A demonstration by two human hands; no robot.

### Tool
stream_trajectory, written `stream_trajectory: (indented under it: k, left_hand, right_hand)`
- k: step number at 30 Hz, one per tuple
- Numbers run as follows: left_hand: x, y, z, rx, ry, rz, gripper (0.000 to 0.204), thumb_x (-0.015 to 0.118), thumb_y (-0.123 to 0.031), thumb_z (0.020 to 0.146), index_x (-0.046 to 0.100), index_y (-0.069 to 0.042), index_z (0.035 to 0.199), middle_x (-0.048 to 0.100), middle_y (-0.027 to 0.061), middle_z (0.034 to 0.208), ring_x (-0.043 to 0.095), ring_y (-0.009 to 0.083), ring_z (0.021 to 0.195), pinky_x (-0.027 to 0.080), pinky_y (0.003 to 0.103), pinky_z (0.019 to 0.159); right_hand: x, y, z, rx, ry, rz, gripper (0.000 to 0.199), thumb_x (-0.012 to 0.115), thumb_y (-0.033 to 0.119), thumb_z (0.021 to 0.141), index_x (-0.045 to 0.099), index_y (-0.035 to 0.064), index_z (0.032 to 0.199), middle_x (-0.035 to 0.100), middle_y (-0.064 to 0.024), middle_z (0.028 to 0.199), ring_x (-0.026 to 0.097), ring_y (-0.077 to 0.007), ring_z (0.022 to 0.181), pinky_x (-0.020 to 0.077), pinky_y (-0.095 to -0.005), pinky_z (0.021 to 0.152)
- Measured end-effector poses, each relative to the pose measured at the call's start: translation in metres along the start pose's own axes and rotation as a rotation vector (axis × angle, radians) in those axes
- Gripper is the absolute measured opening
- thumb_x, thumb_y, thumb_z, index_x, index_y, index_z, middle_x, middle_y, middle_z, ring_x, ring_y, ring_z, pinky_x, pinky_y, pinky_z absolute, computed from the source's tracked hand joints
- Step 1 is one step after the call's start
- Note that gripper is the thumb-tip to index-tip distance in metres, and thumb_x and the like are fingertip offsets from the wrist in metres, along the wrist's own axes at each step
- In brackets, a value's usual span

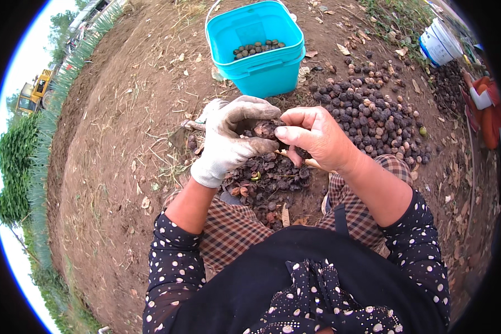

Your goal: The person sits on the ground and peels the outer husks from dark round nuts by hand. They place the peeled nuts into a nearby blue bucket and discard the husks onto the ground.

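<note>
Dark nut (265, 129) pinched between my two hands above the bare dirt

Gloved, my left hand (228, 139) curls its fingers (256, 146) around the nut; my bare right hand (314, 136) grips it with thumb and fingertips; broken husks (270, 178) lie beneath on the ground; a turquoise bucket (261, 50) stands beyond; a heap of dark nuts (373, 119) spreads right.

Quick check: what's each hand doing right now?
Left hand: gloved, closed around a dark nut.
Right hand: bare, pinching the same nut.
</note>
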State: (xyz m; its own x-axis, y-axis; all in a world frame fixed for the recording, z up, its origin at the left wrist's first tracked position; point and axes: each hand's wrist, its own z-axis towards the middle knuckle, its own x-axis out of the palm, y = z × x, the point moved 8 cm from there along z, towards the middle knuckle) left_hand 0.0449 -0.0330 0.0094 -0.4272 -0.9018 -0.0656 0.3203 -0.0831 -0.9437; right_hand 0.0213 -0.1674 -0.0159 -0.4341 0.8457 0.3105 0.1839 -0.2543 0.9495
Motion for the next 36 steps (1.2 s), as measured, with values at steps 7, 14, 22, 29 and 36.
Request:
stream_trajectory:
  k: [7, 14, 22, 29, 36]
  left_hand:
    - [0.002, -0.004, 0.000, -0.015, 0.045, -0.134, 0.053, 0.085, 0.008, 0.058, 0.070, -0.001, 0.107, 0.065, 0.0129, 0.115, 0.063, 0.0226, 0.107, 0.052, 0.036, 0.094]
    - [0.008, -0.017, 0.002, 0.087, 0.044, 0.297, 0.052, 0.087, 0.005, 0.061, 0.069, -0.001, 0.110, 0.065, 0.0122, 0.115, 0.064, 0.0214, 0.108, 0.054, 0.032, 0.090]
    - [0.001, -0.007, -0.002, 0.046, 0.073, 0.049, 0.049, 0.087, 0.005, 0.063, 0.069, 0.001, 0.108, 0.065, 0.0152, 0.116, 0.064, 0.0251, 0.108, 0.053, 0.037, 0.095]
    - [0.004, 0.009, -0.003, -0.178, 0.000, -0.279, 0.060, 0.091, -0.021, 0.071, 0.063, 0.001, 0.118, 0.066, 0.0129, 0.120, 0.064, 0.0214, 0.109, 0.053, 0.037, 0.096]
    - [0.009, 0.025, -0.005, -0.177, -0.061, -0.379, 0.056, 0.084, -0.035, 0.081, 0.063, 0.001, 0.119, 0.068, 0.0076, 0.109, 0.066, 0.0141, 0.093, 0.054, 0.027, 0.076]
  right_hand:
    - [-0.011, -0.012, -0.002, 0.035, 0.036, 0.157, 0.018, 0.067, 0.008, 0.090, 0.065, -0.0037, 0.104, 0.066, -0.0097, 0.079, 0.060, -0.0136, 0.054, 0.0476, -0.0262, 0.048]
    - [-0.010, 0.005, -0.002, -0.028, -0.037, -0.094, 0.015, 0.067, 0.012, 0.093, 0.068, -0.0029, 0.091, 0.064, -0.0045, 0.073, 0.057, -0.0084, 0.051, 0.0453, -0.0229, 0.046]
    - [-0.010, 0.000, -0.004, 0.005, -0.039, 0.023, 0.012, 0.064, 0.006, 0.092, 0.067, -0.0058, 0.096, 0.064, -0.0050, 0.073, 0.060, -0.0102, 0.054, 0.0471, -0.0237, 0.048]
    - [-0.009, 0.011, -0.005, -0.098, -0.039, -0.110, 0.012, 0.066, 0.005, 0.091, 0.066, -0.0054, 0.097, 0.064, -0.0032, 0.073, 0.059, -0.0074, 0.054, 0.0464, -0.0222, 0.047]
    - [-0.011, 0.003, -0.004, -0.074, -0.042, -0.074, 0.010, 0.070, 0.007, 0.088, 0.068, -0.0028, 0.090, 0.064, -0.0007, 0.072, 0.058, -0.0065, 0.055, 0.0462, -0.0221, 0.050]
